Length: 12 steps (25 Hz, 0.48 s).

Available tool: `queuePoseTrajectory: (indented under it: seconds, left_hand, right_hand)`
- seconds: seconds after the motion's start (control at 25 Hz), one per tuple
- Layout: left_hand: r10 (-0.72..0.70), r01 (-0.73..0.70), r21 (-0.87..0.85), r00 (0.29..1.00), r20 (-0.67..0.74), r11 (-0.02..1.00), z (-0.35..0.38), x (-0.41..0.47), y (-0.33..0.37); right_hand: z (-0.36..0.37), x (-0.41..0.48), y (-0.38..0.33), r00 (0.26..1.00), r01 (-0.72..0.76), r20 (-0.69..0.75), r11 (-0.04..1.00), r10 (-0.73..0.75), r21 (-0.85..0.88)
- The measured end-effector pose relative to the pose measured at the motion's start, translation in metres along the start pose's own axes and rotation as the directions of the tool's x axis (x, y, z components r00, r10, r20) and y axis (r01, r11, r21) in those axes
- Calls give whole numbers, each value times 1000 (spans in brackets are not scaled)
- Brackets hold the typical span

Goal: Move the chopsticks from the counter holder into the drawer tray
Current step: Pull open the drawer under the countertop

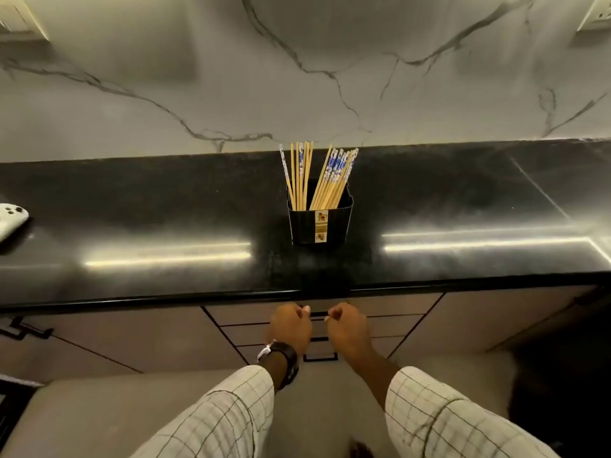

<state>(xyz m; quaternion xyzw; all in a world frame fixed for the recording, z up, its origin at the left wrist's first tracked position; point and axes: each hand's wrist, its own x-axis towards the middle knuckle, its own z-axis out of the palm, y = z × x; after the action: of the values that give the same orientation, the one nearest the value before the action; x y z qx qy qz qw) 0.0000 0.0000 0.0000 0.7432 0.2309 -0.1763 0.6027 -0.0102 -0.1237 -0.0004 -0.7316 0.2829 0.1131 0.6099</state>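
A black ribbed plastic holder stands mid-way across the glossy black stone counter, full of bamboo chopsticks, some with blue-and-white patterned tops, leaning left and right. Below the near counter edge, the left hand and right hand hang curled into loose fists side by side, gripping nothing, before the beige drawer fronts. A white phone lies far left.

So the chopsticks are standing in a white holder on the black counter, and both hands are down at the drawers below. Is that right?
Not quite: the holder is black, not white, as the head view shows. The rest stands: the chopsticks stand in it on the black counter, and the left hand and right hand are down at the drawers below.
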Motion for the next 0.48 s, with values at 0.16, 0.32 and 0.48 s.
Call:
queuePoseTrajectory:
  seconds: [0.16, 0.32, 0.48]
  left_hand:
    - [-375, 335, -436, 927, -4, 835, 0, 27, -12]
    - [-486, 416, -579, 873, 38, 701, 1, 52, -12]
    - [-472, 447, -642, 869, 147, 623, 14, 81, -23]
  right_hand:
    - [-5, 24, 9, 910, -398, 75, 804, 409, 443]
    - [-19, 61, 23, 829, -469, 155, 518, 537, 716]
    - [-16, 93, 24, 795, -518, 205, 462, 571, 720]
